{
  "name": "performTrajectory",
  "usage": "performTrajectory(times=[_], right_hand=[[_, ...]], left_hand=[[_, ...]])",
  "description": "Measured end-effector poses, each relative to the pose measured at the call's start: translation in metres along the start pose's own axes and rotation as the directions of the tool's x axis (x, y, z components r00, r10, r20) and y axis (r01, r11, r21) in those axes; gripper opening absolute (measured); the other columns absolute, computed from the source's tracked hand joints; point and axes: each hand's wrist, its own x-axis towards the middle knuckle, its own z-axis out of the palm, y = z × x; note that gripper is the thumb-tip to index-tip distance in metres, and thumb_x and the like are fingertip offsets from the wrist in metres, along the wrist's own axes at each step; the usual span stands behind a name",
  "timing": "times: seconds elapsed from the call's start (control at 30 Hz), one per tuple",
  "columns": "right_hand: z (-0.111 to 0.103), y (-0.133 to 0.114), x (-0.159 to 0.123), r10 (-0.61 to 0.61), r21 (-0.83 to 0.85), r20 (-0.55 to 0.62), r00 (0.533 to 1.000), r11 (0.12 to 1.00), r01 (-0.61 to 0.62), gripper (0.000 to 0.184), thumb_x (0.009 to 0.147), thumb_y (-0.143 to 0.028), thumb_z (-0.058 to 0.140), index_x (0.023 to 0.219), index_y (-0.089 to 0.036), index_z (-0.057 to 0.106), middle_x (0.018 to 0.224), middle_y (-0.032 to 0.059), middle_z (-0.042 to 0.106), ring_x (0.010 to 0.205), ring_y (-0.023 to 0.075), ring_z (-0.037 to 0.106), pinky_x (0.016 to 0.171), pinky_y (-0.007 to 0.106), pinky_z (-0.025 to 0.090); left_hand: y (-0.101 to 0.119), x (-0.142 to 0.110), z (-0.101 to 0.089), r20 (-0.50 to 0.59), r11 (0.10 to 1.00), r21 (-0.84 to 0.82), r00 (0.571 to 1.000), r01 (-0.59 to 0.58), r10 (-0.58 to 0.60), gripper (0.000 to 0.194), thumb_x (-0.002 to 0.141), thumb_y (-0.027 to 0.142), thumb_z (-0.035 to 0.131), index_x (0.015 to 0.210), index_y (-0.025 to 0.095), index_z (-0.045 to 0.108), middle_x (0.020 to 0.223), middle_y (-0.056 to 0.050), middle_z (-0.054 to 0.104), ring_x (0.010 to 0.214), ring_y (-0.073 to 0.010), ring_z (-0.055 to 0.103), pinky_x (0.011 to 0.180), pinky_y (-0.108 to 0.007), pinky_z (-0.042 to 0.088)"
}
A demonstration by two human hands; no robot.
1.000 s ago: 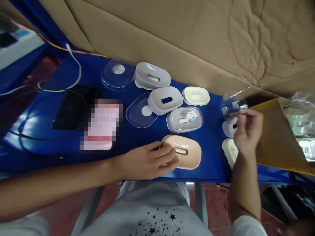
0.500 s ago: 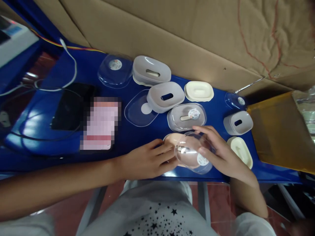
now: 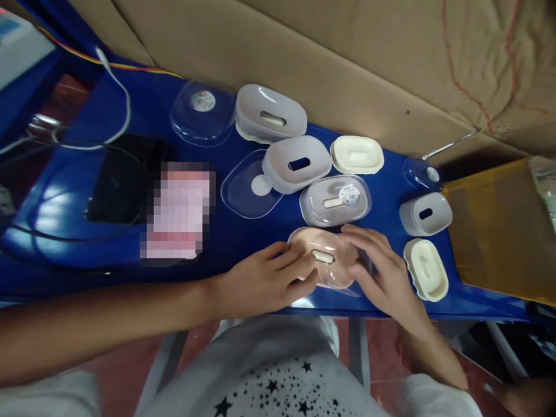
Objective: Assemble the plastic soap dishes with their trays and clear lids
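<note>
A peach soap dish [image 3: 324, 255] lies at the front edge of the blue table [image 3: 243, 243], with a clear plastic lid [image 3: 343, 272] set down over it. My left hand [image 3: 264, 281] rests its fingers on the dish's left end. My right hand [image 3: 380, 272] presses flat on the clear lid from the right, fingers spread. Just behind stands a lidded grey dish [image 3: 335, 200].
Further back are a grey cover [image 3: 297, 164], a covered cream dish [image 3: 269, 114], a cream tray [image 3: 357, 154] and two loose clear lids [image 3: 202, 110] [image 3: 247, 188]. At right sit a grey cover [image 3: 424, 213], a cream tray [image 3: 425, 269] and a brown bag [image 3: 495, 226]. A black tablet [image 3: 121, 179] and cables lie left.
My right hand fetched a clear lid from the far right, carried it over and lowered it onto the peach dish. My left hand stayed on the dish.
</note>
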Motion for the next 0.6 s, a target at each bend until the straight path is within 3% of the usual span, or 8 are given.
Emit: performTrajectory(times=[0.1, 0.17, 0.27, 0.47, 0.6], right_hand=[[-0.006, 0.004, -0.022, -0.007, -0.12, 0.184, 0.983, 0.992, 0.029, 0.09, 0.101, -0.067, 0.067, 0.174, -0.032, 0.028, 0.176, 0.0144, 0.041, 0.161, 0.0414, 0.042, 0.127, 0.071, 0.037], [-0.006, 0.005, -0.036, 0.047, -0.155, 0.216, 0.975, 0.988, -0.014, 0.1, 0.099, -0.066, 0.071, 0.177, -0.032, 0.018, 0.181, 0.0153, 0.031, 0.164, 0.0422, 0.036, 0.126, 0.071, 0.04], [-0.002, 0.001, -0.044, 0.071, -0.148, 0.183, 0.981, 0.988, -0.044, 0.092, 0.104, -0.053, 0.07, 0.177, -0.035, 0.018, 0.182, 0.0128, 0.028, 0.163, 0.0386, 0.038, 0.122, 0.063, 0.05], [0.004, -0.013, -0.018, -0.154, -0.199, 0.226, 0.962, 0.959, 0.201, 0.08, 0.105, -0.046, 0.07, 0.174, -0.032, 0.032, 0.181, 0.0121, 0.03, 0.165, 0.0379, 0.034, 0.126, 0.063, 0.044], [0.012, -0.01, -0.009, -0.222, -0.223, 0.217, 0.951, 0.937, 0.269, 0.07, 0.105, -0.045, 0.069, 0.168, -0.028, 0.044, 0.177, 0.0144, 0.039, 0.163, 0.0369, 0.037, 0.124, 0.062, 0.045]], left_hand=[[-0.008, -0.001, -0.005, 0.008, 0.984, -0.129, 0.992, 0.126, -0.126, 0.024, 0.102, 0.027, 0.071, 0.124, 0.018, 0.065, 0.126, -0.014, 0.072, 0.12, -0.031, 0.07, 0.096, -0.043, 0.061], [-0.012, -0.002, -0.006, 0.055, 0.957, -0.19, 0.976, 0.218, -0.211, 0.039, 0.099, 0.028, 0.074, 0.132, 0.015, 0.06, 0.135, -0.02, 0.067, 0.124, -0.035, 0.068, 0.101, -0.049, 0.062], [-0.012, -0.002, -0.004, 0.104, 0.919, -0.285, 0.962, 0.27, -0.251, 0.059, 0.095, 0.023, 0.076, 0.147, 0.013, 0.051, 0.144, -0.023, 0.062, 0.131, -0.0366, 0.065, 0.102, -0.048, 0.064], [-0.007, -0.003, 0.002, 0.128, 0.864, -0.393, 0.949, 0.314, -0.287, 0.068, 0.1, 0.026, 0.073, 0.16, 0.021, 0.04, 0.145, -0.019, 0.061, 0.128, -0.0322, 0.067, 0.098, -0.045, 0.067], [-0.007, -0.003, 0.002, 0.172, 0.809, -0.451, 0.926, 0.378, -0.336, 0.081, 0.098, 0.025, 0.076, 0.166, 0.023, 0.033, 0.145, -0.017, 0.061, 0.129, -0.0292, 0.068, 0.102, -0.042, 0.065]])
